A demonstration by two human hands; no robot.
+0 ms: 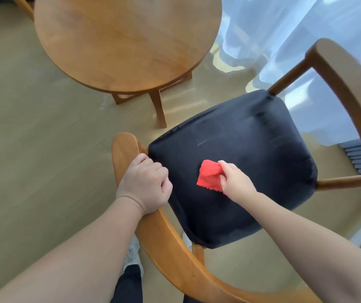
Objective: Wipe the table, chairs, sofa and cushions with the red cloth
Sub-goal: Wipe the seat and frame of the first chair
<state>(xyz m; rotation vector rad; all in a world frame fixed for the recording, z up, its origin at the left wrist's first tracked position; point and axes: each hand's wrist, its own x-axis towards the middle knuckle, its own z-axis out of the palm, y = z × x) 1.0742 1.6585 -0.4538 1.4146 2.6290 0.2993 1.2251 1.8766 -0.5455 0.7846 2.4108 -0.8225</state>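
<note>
While the left hand (145, 182) is curled tightly round the curved, honey-coloured wooden rail (175, 248) of the chair, just left of the seat, the right hand (236, 182) pinches the small red cloth with zigzag-cut edges (209, 174) between thumb and fingers. The cloth is bunched and lies against the chair's black padded seat (251, 138), on its near left part. Far and to the left of the chair stands a round, honey-coloured wooden bench (127, 40) on the pale wooden floor (33, 127). Sheer white curtains (295, 29) hang at the far right. One white shoe (132, 252) shows under the left forearm.
</note>
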